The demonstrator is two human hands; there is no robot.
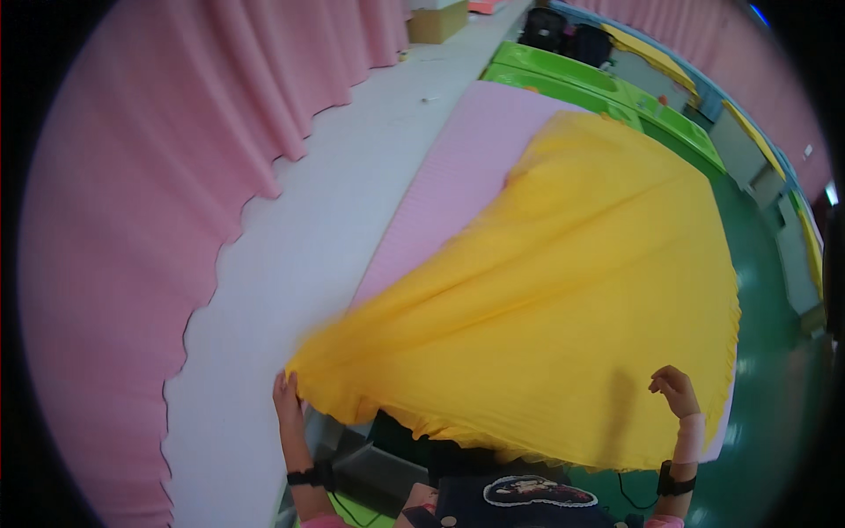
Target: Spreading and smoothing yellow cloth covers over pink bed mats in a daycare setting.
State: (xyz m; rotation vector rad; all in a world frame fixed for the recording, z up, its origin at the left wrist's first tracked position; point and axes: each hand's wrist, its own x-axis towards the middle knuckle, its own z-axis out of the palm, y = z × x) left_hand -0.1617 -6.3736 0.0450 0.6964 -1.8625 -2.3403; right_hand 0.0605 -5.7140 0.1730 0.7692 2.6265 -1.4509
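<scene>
A large yellow sheet (563, 299) with a gathered, ruffled edge spreads over a pink mattress (440, 194). The fingers of my left hand (287, 398) are closed on its near left corner, and folds fan out from that grip toward the far right. Along the mattress's left side a pink strip stays uncovered. Over the near right part of the sheet hovers my right hand (676, 392), its fingers loosely bent and apart, holding nothing. A shadow falls on the sheet to its left. Both wrists carry dark bands.
To the left runs a pale ledge (290, 255) beside a long pink curtain (150, 194). Green plastic bed frames (563, 66) stand beyond the mattress, with dark bags (563, 35) behind. A cardboard box (437, 22) sits far along the ledge. Green floor (766, 264) lies at right.
</scene>
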